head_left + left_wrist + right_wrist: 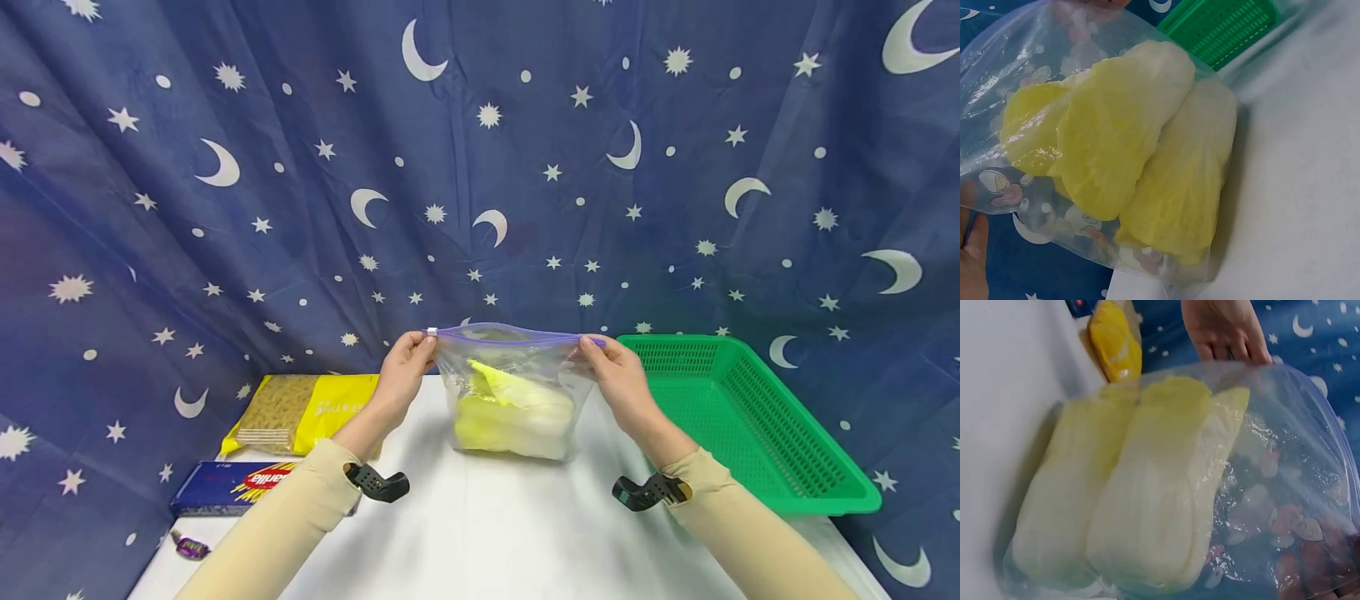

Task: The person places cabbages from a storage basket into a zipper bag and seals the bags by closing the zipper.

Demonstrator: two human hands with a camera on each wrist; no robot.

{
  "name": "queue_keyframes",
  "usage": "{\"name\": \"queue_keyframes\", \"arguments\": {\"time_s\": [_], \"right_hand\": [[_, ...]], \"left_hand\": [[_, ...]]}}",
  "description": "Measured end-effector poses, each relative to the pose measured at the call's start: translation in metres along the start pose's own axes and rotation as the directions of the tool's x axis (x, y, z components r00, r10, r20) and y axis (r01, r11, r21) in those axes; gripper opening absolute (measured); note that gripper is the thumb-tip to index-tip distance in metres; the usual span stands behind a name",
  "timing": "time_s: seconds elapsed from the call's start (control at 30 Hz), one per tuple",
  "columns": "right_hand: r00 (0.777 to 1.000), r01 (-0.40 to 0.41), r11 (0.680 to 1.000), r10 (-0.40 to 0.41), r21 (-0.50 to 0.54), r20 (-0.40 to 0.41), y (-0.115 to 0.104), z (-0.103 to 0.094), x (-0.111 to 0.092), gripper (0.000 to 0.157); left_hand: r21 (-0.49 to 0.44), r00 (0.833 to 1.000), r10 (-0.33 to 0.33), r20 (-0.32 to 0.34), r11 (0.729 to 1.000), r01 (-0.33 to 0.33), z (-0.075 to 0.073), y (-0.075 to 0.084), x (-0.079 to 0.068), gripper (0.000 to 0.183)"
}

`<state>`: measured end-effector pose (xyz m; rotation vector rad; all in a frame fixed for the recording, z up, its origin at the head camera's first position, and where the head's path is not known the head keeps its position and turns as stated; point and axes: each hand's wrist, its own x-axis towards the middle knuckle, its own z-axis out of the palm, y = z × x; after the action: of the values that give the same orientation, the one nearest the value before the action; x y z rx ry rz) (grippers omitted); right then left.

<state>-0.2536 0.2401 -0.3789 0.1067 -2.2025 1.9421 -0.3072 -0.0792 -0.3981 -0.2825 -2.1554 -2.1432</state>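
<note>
A clear slider zip bag (459, 354) with a purple zip edge stands upright on the white table, its mouth slightly parted. Inside lie pale yellow and white napa cabbages (517, 408), side by side in both wrist views. My left hand (402, 371) pinches the left end of the zip edge, beside the white slider (432, 332). At the opposite end, my right hand (621, 379) grips the top corner between thumb and fingers. Through the bag's printed plastic, the right hand's fingers (1304, 569) show faintly in the right wrist view.
A green plastic basket (840, 500) stands at the right. On the left lie a yellow pasta packet (326, 404), a blue Barilla box (213, 487) and a small purple-wrapped candy (191, 547). A blue curtain (480, 183) with moons and stars hangs behind the table.
</note>
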Motion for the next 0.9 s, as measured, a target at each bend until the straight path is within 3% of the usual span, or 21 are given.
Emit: {"name": "queue_keyframes", "arguments": {"time_s": [0.2, 0.4, 0.63, 0.9], "right_hand": [[0.997, -0.054, 0.999, 0.054, -0.002, -0.051, 0.002, -0.005, 0.008, 0.041], [0.999, -0.034, 0.999, 0.035, 0.031, -0.036, 0.001, -0.007, 0.015, 0.040], [0.999, -0.045, 0.998, 0.046, 0.052, -0.023, 0.000, -0.005, 0.020, 0.040], [0.997, -0.035, 0.996, 0.041, 0.087, -0.063, 0.001, -0.002, 0.027, 0.035]], "left_hand": [[-0.009, 1.000, -0.002, -0.001, 1.000, 0.002, -0.002, -0.003, -0.004, 0.023], [-0.075, 0.999, 0.045, 0.014, 0.996, -0.044, -0.002, -0.002, -0.004, 0.022], [-0.154, 0.998, 0.054, 0.042, 0.987, -0.046, -0.004, -0.001, -0.006, 0.021], [-0.128, 0.998, 0.025, 0.052, 0.992, -0.018, -0.004, 0.000, -0.007, 0.019]]}}
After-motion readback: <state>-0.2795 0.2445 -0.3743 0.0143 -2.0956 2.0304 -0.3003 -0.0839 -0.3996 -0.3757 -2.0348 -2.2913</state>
